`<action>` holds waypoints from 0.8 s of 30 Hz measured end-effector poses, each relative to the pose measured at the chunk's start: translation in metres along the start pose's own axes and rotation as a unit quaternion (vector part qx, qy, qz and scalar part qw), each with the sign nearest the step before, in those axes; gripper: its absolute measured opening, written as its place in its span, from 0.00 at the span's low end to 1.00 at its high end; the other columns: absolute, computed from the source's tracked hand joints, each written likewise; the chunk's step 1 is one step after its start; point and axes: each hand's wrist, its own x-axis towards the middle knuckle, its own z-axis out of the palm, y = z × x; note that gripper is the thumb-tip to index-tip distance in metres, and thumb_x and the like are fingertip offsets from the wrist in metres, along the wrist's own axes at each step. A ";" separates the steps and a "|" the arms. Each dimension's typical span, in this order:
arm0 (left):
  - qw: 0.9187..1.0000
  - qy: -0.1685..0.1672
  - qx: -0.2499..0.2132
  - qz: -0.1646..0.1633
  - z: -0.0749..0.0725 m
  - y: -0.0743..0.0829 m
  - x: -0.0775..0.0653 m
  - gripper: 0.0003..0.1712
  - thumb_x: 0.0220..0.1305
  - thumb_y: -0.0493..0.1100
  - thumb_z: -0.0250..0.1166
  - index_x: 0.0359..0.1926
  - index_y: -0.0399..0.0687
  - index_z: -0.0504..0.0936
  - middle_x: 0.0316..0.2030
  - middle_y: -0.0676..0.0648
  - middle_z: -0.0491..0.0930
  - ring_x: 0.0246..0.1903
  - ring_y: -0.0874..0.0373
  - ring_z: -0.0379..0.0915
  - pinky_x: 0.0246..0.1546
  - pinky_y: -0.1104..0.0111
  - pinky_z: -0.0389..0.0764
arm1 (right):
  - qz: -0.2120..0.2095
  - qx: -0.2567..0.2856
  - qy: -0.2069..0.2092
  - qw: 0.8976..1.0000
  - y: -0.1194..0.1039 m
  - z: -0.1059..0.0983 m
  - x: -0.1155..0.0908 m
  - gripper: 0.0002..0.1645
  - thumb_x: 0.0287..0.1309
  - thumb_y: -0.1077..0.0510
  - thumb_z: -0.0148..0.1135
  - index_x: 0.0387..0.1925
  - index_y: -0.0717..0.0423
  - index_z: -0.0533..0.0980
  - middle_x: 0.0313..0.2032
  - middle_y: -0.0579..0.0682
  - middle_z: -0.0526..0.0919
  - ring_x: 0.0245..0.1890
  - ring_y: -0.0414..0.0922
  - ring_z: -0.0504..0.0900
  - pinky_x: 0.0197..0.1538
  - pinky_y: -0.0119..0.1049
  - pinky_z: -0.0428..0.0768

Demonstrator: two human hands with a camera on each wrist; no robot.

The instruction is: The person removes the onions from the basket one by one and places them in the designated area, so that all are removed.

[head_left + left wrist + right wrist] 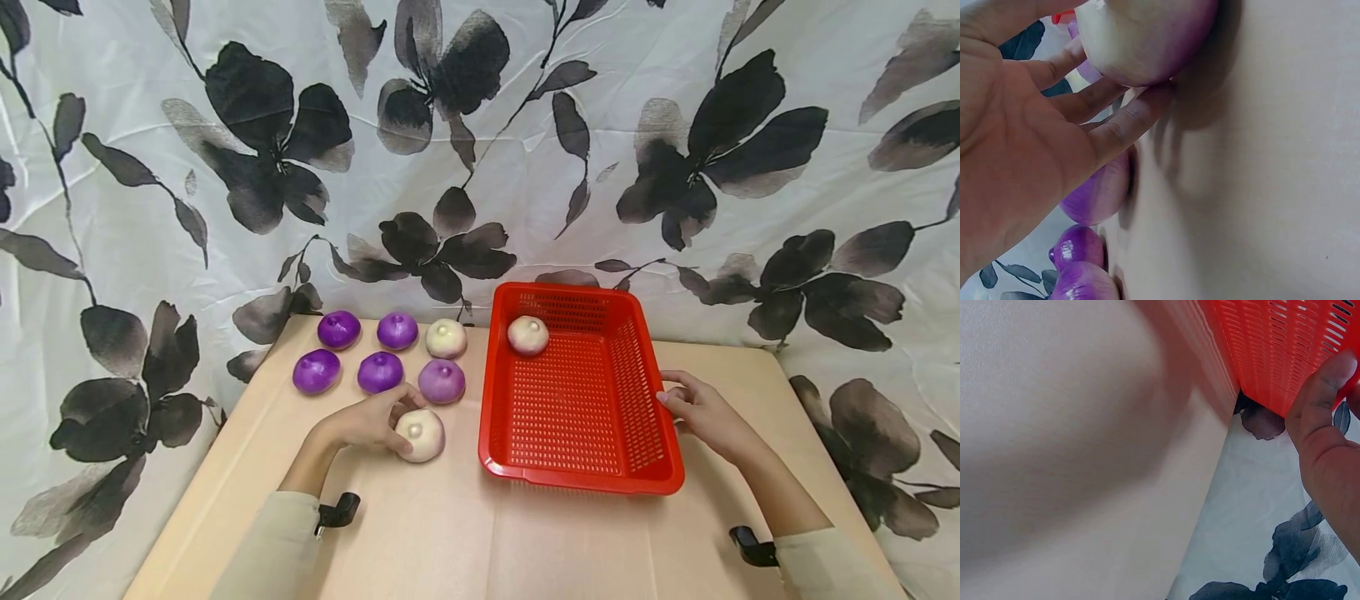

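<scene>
My left hand [372, 421] holds a white onion with a purple flush [420, 435], thumb on its near side and fingers on its far side. Up close in the left wrist view, the fingers [1129, 122] curve under that onion [1141, 37], low over the table. My right hand [699, 410] grips the right rim of a red perforated basket [581, 481], and in the right wrist view its thumb [1335, 369] lies against the basket's wall [1266, 356]. One whitish onion [528, 335] sits in the basket's far left corner.
Left of the basket, purple onions [317, 372] stand in two rows, with a whitish onion [446, 338] at the back row's right end and a lighter purple one [442, 382] in front of it. A floral cloth [555, 167] hangs behind the pale table [570, 542].
</scene>
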 end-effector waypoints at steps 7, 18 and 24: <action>1.000 -0.004 0.000 0.001 0.001 0.000 -0.001 0.37 0.48 0.32 0.78 0.58 0.36 0.70 0.55 0.38 0.75 0.52 0.46 0.76 0.51 0.59 0.79 | 0.003 0.000 0.000 1.000 0.000 0.000 0.000 0.36 0.77 0.55 0.54 0.75 0.69 0.55 0.43 0.62 0.82 0.38 0.44 0.87 0.41 0.38 0.88; 1.000 0.007 0.029 -0.004 -0.006 0.006 -0.005 0.41 0.49 0.38 0.81 0.61 0.32 0.69 0.57 0.35 0.75 0.57 0.42 0.75 0.57 0.49 0.79 | 0.002 0.000 -0.001 1.000 0.000 0.000 0.000 0.35 0.77 0.55 0.54 0.75 0.68 0.55 0.43 0.62 0.82 0.38 0.44 0.87 0.41 0.38 0.88; 0.997 0.018 0.071 0.029 -0.019 0.032 -0.012 0.36 0.51 0.40 0.79 0.59 0.35 0.71 0.55 0.35 0.74 0.55 0.39 0.74 0.61 0.42 0.76 | 0.001 0.000 -0.002 1.000 -0.001 0.000 -0.001 0.36 0.77 0.55 0.55 0.75 0.69 0.55 0.45 0.64 0.82 0.38 0.45 0.87 0.41 0.38 0.88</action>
